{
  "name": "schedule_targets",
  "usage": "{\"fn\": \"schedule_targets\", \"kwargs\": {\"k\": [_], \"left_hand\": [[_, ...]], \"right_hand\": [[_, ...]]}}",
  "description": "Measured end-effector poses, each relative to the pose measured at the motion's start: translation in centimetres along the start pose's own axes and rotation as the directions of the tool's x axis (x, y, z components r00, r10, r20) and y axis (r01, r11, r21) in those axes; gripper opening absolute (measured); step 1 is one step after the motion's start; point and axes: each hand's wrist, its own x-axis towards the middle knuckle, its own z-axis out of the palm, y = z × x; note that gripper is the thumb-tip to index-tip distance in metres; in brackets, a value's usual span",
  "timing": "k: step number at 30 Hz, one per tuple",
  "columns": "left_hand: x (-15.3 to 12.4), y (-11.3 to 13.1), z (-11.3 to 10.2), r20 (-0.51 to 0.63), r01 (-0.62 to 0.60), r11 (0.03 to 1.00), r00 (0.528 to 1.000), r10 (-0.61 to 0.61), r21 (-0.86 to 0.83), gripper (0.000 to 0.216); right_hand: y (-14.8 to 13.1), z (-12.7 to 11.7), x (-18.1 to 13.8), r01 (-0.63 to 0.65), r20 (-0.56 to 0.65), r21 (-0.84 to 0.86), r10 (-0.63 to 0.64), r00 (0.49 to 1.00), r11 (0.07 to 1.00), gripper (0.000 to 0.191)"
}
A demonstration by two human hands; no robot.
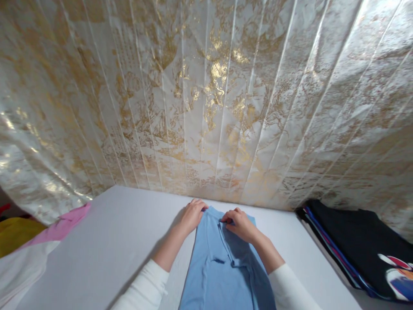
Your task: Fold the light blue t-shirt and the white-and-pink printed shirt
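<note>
A light blue garment (222, 282) lies lengthwise in front of me, its right part folded over so that a loose edge runs down the middle. At its far left corner, my left hand (194, 214) is closed, with the fingertips on the cloth's edge. My right hand (240, 224) pinches the top of the folded-over edge, a little right of the middle. Some of the cloth is hidden beneath the right hand. What kind of garment it is cannot be told for sure.
The white table (106, 232) meets a shiny gold-patterned sheet (206, 107) at the back. A folded stack with a black printed garment (358, 241) stands at the right. Pink cloth (64, 224), white cloth (26, 271) and yellow cloth (19, 232) lie at the left.
</note>
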Motion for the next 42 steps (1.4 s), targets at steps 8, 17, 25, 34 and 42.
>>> {"fn": "schedule_targets", "kwargs": {"k": [8,17,25,34,42], "left_hand": [[-0.2,-0.1,0.4,0.03,0.002,0.999,1.0,-0.003,0.048,0.034],[0.0,0.1,0.2,0.038,-0.01,0.998,0.999,0.008,0.064,0.032],[0.3,-0.3,-0.2,0.047,-0.041,0.997,0.998,0.038,0.066,0.03],[1.1,-1.2,0.0,0.046,-0.076,0.994,0.996,0.072,0.081,0.025],[1.6,-0.3,0.6,0.03,-0.15,0.985,0.989,0.148,0.081,0.027]], "right_hand": [[2.3,-2.9,-3.4,-0.121,0.003,-0.119,0.122,0.992,0.986,0.028],[2.0,-2.3,-3.9,-0.218,-0.11,-0.164,0.202,0.973,0.962,0.031],[-0.6,0.9,-1.4,-0.206,-0.132,-0.067,0.196,0.972,0.976,0.009],[-3.4,-2.3,-2.5,-0.112,-0.016,0.584,0.149,0.989,0.804,0.004],[-3.6,-2.5,-2.9,-0.29,-0.007,0.316,0.308,0.951,0.903,0.01]]}}
